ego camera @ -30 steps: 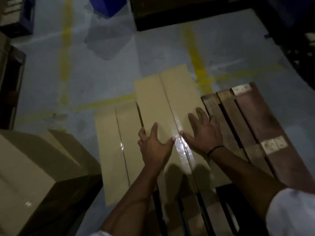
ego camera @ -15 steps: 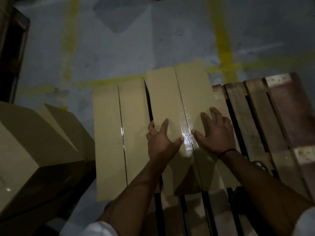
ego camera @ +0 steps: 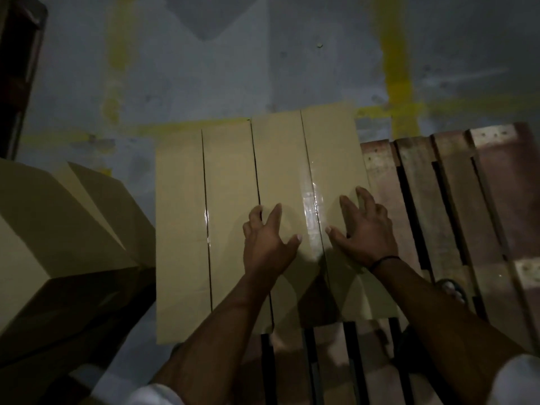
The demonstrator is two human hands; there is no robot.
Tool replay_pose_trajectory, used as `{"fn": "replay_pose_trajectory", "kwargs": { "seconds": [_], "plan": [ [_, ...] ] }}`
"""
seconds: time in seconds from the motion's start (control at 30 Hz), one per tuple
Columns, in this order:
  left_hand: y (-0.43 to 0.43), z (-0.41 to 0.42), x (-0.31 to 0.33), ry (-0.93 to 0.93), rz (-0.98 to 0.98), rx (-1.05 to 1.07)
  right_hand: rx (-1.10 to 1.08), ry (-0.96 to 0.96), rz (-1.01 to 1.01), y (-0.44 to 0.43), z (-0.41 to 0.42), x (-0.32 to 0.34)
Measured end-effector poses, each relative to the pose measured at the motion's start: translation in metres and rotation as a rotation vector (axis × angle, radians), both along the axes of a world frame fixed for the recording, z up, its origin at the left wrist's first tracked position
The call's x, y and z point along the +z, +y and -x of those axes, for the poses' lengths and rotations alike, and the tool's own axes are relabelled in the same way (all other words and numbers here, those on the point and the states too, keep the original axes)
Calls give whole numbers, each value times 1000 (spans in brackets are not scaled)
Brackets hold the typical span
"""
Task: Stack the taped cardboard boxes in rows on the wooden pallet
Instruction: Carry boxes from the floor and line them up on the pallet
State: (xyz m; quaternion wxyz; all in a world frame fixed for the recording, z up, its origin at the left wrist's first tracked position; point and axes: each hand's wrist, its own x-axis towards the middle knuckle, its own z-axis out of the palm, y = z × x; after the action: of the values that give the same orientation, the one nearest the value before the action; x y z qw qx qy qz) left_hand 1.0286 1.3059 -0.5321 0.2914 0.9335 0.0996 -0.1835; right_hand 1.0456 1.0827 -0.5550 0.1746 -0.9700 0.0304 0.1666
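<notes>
Left hand (ego camera: 268, 238) open, palm down, fingers spread, thumb out to the right, resting on top of the taped box (ego camera: 280, 159); fingertips reach the box's left edge. Right hand (ego camera: 365, 229) also open, palm down, fingers fanned, flat on the same top, right of the shiny tape seam (ego camera: 312, 206). Black band (ego camera: 382, 263) on right wrist. Both forearms reach forward, nearly parallel.

Box long axis runs away from the person, seam along it; the far end points at the floor (ego camera: 233, 68). Hands sit on its middle, one each side of the seam. Box lies on the left part of the wooden pallet (ego camera: 438, 200), slats bare to its right. Second box (ego camera: 181, 229) just beside on the left, parallel, thin dark gap between. More cartons (ego camera: 58, 229) further left. Yellow floor lines (ego camera: 394, 68) beyond.
</notes>
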Motion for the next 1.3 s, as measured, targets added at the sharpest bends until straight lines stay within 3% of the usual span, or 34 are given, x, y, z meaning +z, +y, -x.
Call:
{"fn": "replay_pose_trajectory", "kwargs": {
  "seconds": [0.23,0.77,1.07,1.3],
  "plan": [
    [10,33,-12,-69,-90,-190,11,120,13,7,12,3],
    [49,137,-9,26,-175,-568,-228,236,71,18,134,13],
    [57,132,-5,42,-248,-675,-340,309,-67,24,156,12],
    [59,134,-8,-8,-232,-695,-316,249,-32,26,160,10]
  ]
}}
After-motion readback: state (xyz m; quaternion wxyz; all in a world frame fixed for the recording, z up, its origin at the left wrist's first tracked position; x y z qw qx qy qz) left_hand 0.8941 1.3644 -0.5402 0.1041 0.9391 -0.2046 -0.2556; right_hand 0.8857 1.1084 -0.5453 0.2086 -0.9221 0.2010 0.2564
